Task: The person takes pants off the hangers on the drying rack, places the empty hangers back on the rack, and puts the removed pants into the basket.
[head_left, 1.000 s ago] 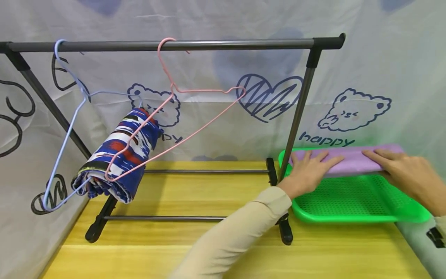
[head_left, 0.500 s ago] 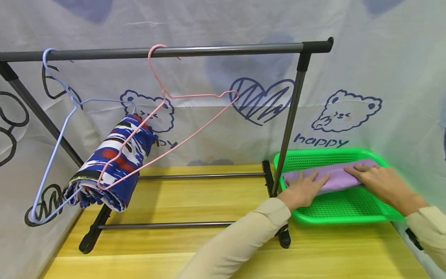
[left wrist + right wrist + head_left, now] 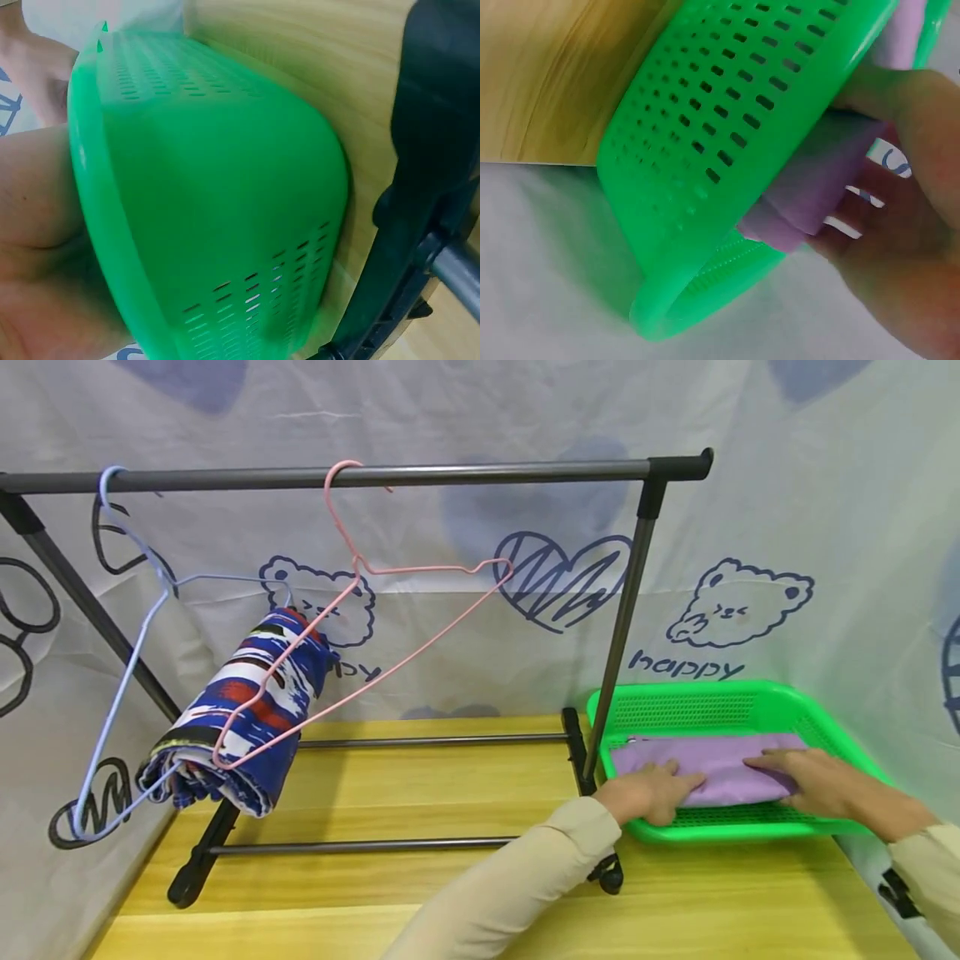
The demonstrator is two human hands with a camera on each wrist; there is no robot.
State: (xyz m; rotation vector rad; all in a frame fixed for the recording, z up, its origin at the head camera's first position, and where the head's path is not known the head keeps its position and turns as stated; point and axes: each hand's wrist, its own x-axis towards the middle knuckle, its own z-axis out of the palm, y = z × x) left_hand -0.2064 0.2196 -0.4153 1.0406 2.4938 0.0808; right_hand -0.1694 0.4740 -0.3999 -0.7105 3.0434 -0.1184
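A folded purple cloth [image 3: 723, 760] lies inside the green plastic basket [image 3: 675, 833] at the right. My left hand [image 3: 651, 789] rests over the near left rim, its fingers spread on top of the cloth. In the left wrist view those fingertips are hidden behind the basket wall [image 3: 202, 172]. At the cloth's right end my right hand [image 3: 825, 781] holds its edge. The right wrist view shows the purple cloth [image 3: 825, 180] between the thumb and the fingers of the right hand [image 3: 900, 202], just above the rim.
A dark metal clothes rack [image 3: 480, 473] stands left of the basket, one upright close to its left side. On its bar hang a blue hanger [image 3: 142, 643] holding a rolled patterned cloth [image 3: 247, 702] and a pink hanger [image 3: 427, 664]. The wooden table [image 3: 420, 785] lies below.
Both hands have lowered the purple cloth from above the basket's far part down into it, and nearer to me. It now lies flatter and broader. My view has shifted a little right.
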